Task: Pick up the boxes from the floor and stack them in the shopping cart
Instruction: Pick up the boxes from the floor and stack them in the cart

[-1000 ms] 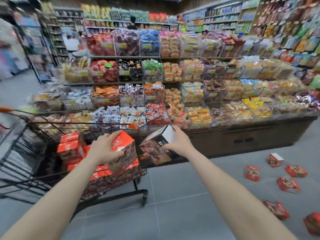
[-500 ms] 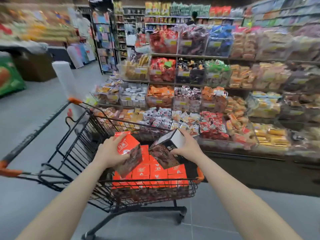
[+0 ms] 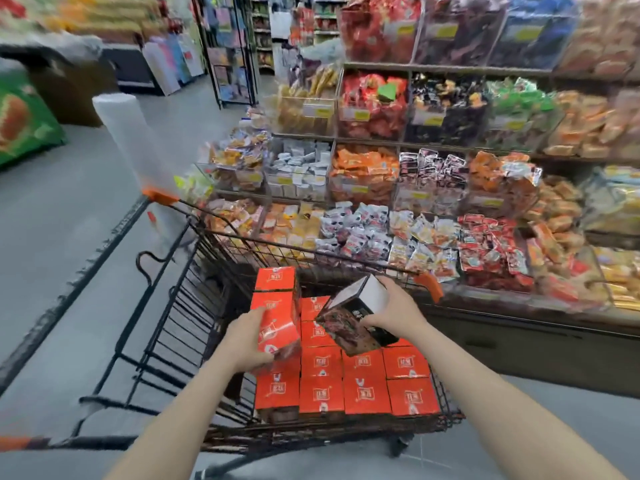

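Both hands are over the cart (image 3: 180, 306). The left hand (image 3: 247, 341) grips an orange box (image 3: 278, 327), held tilted above the stacked boxes (image 3: 360, 379) at the basket's near-left. At three o'clock from it, the right hand (image 3: 394, 313) holds a dark box (image 3: 356, 317), tipped with its white end up. Orange boxes lie packed in rows below, two more piled at eleven o'clock. Snack shelves (image 3: 433, 174) stand just beyond the cart.

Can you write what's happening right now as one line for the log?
step: stacking | left hand: holds red box | right hand: holds dark box | both over shopping cart
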{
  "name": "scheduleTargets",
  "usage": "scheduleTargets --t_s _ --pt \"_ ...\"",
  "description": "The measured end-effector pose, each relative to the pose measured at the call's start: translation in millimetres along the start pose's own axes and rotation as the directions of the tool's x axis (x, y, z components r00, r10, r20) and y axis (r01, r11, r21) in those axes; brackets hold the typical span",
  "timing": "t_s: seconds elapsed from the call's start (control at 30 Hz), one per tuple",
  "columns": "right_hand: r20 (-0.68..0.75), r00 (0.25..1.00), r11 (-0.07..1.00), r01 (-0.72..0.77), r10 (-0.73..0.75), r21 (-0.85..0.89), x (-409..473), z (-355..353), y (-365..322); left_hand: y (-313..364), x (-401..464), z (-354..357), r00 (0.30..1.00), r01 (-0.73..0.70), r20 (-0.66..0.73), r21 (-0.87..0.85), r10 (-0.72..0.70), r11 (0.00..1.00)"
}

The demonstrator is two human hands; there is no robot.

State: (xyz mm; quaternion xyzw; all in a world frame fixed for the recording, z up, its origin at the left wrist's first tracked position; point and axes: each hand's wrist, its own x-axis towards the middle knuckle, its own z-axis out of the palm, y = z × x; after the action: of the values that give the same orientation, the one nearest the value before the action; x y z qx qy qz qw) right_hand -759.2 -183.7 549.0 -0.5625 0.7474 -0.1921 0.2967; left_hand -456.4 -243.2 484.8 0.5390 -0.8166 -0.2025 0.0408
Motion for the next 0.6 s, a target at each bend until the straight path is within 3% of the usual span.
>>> scheduleTargets --t_s 0.3,0.6 --pt "-0.053 0.976 0.977 -0.21 0.211 0.03 38 66 -2 -69 65 51 0.935 -0.231 0.297 0.094 0.194 0.968" --pt "-0.083 0.941 0.939 -0.315 0.328 0.141 38 110 -4 -97 91 74 0.903 -0.406 0.224 0.156 0.368 0.901"
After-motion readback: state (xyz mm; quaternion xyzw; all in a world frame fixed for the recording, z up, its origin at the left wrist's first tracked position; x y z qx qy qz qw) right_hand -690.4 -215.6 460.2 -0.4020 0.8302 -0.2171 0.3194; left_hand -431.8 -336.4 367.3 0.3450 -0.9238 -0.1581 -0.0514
